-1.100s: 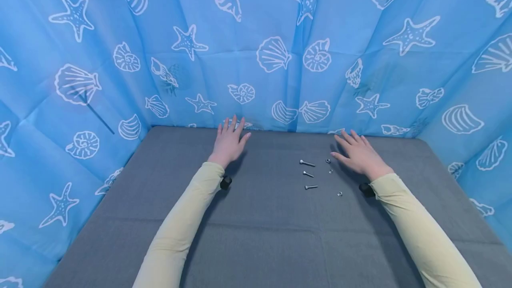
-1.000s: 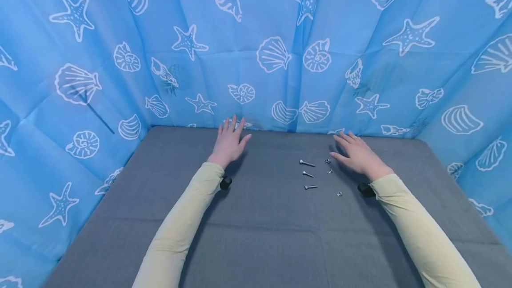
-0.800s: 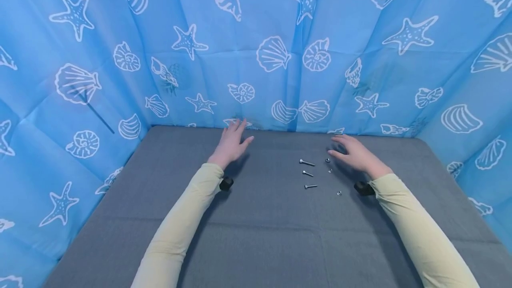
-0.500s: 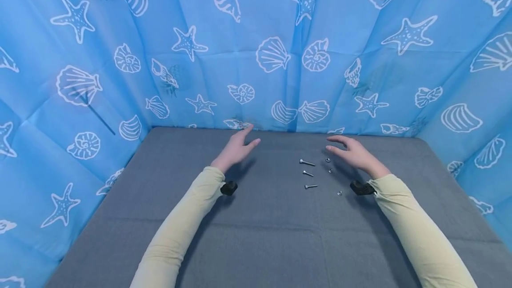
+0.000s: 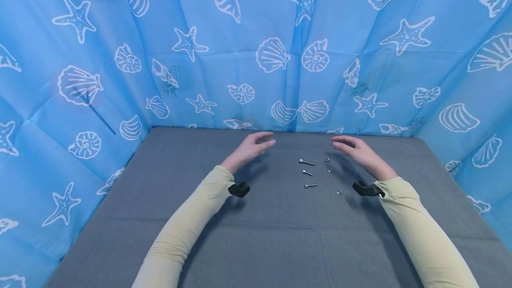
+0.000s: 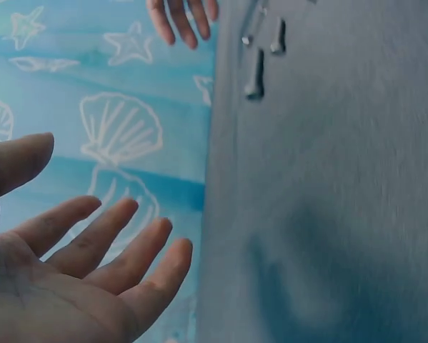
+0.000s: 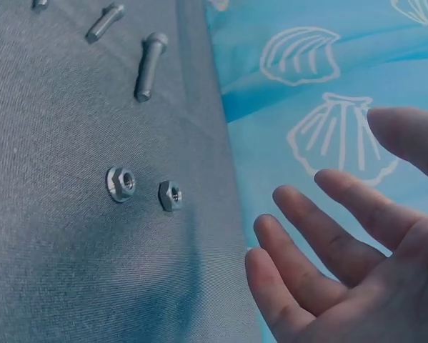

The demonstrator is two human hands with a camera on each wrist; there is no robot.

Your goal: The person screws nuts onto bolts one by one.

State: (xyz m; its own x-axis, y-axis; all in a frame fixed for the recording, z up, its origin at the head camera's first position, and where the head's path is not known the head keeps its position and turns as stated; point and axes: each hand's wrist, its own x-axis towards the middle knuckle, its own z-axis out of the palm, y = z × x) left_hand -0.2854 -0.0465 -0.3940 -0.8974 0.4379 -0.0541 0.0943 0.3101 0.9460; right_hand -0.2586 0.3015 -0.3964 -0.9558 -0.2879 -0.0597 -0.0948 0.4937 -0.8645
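Observation:
Three silver bolts lie in a column on the grey table: the longest bolt [image 5: 307,162] at the back, a short bolt [image 5: 307,173] in the middle and another bolt [image 5: 310,186] nearest. To their right are three small nuts: a back nut [image 5: 327,159], a middle nut [image 5: 330,170] and a front nut [image 5: 339,192]. My left hand [image 5: 249,149] hovers left of the bolts, holding nothing, fingers relaxed. Just right of the nuts floats my right hand [image 5: 363,154], loosely bent and bare. In the right wrist view a flanged nut [image 7: 121,184] lies below the fingers' level.
A grey cloth covers the table [image 5: 272,243]. Blue curtain [image 5: 240,34] with white shells and starfish hangs along the back and both sides, close behind the hands. Black wrist mounts sit under the left sleeve [image 5: 192,221] and the right sleeve [image 5: 420,230].
Both hands have turned from palms-down, spread fingers to palms facing inward with fingers gently bent. The left hand has shifted right and slightly nearer. The bolts and nuts stay put.

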